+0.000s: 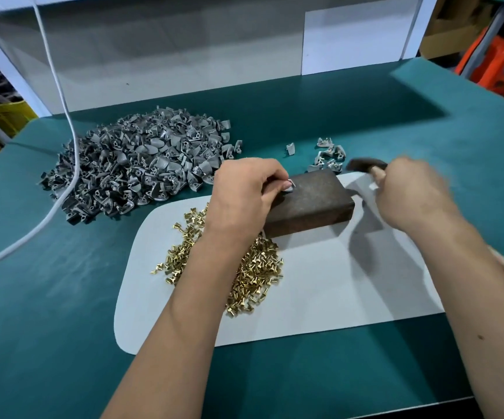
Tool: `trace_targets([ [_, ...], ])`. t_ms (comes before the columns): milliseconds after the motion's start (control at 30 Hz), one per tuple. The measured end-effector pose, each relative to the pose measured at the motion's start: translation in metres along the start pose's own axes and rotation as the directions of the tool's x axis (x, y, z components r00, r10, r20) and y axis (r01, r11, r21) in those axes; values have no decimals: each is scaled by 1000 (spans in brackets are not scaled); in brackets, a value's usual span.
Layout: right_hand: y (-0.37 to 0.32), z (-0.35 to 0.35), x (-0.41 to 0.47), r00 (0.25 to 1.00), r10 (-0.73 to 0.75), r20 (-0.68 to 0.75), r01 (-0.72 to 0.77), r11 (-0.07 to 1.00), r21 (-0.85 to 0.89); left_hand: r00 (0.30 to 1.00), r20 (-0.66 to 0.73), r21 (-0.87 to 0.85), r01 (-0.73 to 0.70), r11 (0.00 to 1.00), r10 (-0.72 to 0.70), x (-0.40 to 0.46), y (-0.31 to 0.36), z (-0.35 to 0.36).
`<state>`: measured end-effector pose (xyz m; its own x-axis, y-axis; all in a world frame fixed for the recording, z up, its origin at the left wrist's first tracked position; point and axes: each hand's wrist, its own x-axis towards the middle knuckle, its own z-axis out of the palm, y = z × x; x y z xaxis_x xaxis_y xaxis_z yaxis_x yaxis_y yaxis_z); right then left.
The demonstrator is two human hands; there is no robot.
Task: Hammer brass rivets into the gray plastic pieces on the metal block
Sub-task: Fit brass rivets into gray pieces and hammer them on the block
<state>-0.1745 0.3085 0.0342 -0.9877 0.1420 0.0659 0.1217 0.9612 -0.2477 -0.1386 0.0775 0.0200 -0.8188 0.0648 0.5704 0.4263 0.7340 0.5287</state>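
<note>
Left hand (246,192) pinches a gray piece (290,188) on the metal block (311,201); blurred right hand (410,195) seemingly grips hammer (365,165).

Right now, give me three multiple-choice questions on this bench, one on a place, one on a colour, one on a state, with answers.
1. Where does the big pile of gray pieces lie?
A. left of the block
B. on the block
C. on the white mat

2. What colour are the rivets?
A. silver
B. brass
C. black

3. What is the right hand doing?
A. resting flat on the mat
B. scooping rivets
C. gripping the hammer

Answers: 1 A, the pile sits on the green table left of the block. 2 B, they shine gold on the mat. 3 C, its fingers wrap the handle while the left hand holds a piece on the block.
</note>
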Motion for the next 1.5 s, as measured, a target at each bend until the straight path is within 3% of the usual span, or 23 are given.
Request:
trace_targets([
  [133,-3,-21,2,998,-60,-25,64,975,213,999,44,25,-12,1000,11,-1,5,3],
  [267,-23,-38,-14,922,-376,-88,382,856,348,996,38,-35,85,996,-83,-3,6,5],
  [367,-40,-37,-25,858,-499,-125,506,775,378,985,43,-89,168,982,-164,-3,6,2],
  [500,-42,-27,-25,869,-493,-37,486,838,249,979,23,-49,204,978,-203,-3,7,0],
  [633,-38,-23,-23,891,-454,-25,441,851,286,964,22,-67,265,962,-264,-2,2,1],
  [867,-36,-18,-23,908,-418,-24,403,857,322,927,68,-277,373,886,-369,-2,-3,4],
  [1133,-36,-13,-27,905,-425,-21,406,846,346,955,33,-306,290,907,-294,-2,7,9],
  [1300,-36,-16,-26,900,-436,-8,415,850,325,947,32,-300,314,901,-320,-2,5,10],
  [1500,-38,-24,-29,893,-428,-140,449,814,370,941,9,-252,329,910,-338,-1,6,8],
])
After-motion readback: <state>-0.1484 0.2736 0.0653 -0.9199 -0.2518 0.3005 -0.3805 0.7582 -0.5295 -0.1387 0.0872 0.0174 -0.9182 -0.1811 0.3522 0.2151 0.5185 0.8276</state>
